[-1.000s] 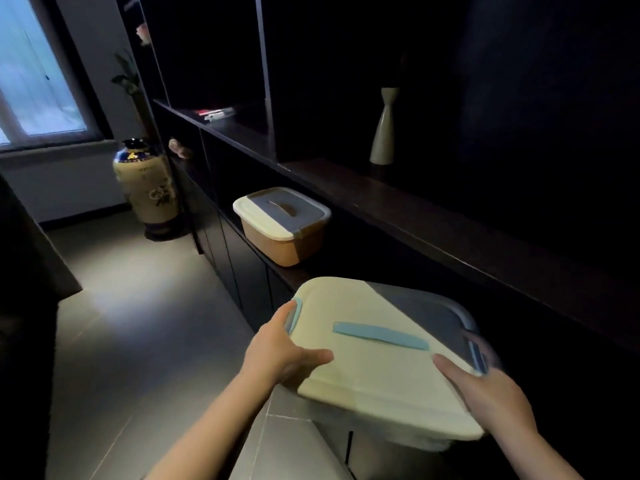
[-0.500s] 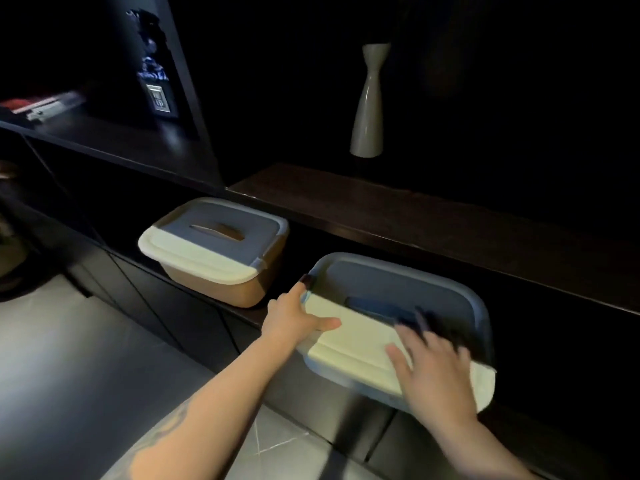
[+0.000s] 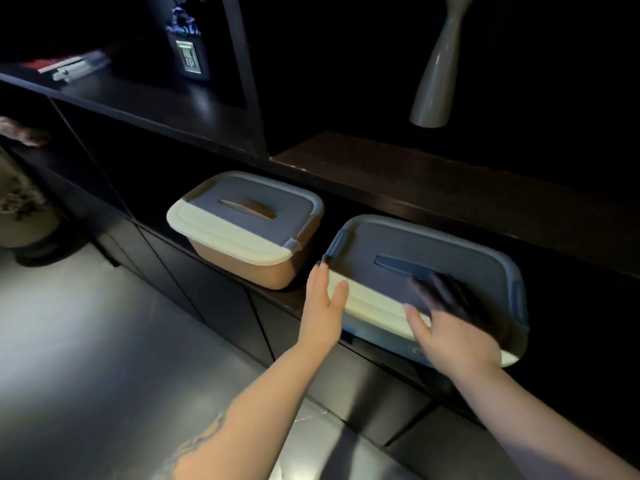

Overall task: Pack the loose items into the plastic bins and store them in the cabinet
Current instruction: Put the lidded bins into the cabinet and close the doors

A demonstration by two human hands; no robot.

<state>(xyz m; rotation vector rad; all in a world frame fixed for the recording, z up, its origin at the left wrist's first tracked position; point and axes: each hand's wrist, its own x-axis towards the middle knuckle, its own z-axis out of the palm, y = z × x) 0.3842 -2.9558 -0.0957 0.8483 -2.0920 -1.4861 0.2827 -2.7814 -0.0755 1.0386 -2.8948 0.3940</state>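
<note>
Blue-latched bin overhanging cabinet shelf edge, long axis along shelf, gap beside tan bin, left hand and right hand flat, fingers straight, pressing lid

Right hand fingers blurred in shadow; vase top & floor vase cut off by edges.

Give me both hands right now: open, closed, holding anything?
Left hand: open, fingers straight against the left end of the bin.
Right hand: open, fingers spread flat on the bin's lid, holding nothing.
</note>
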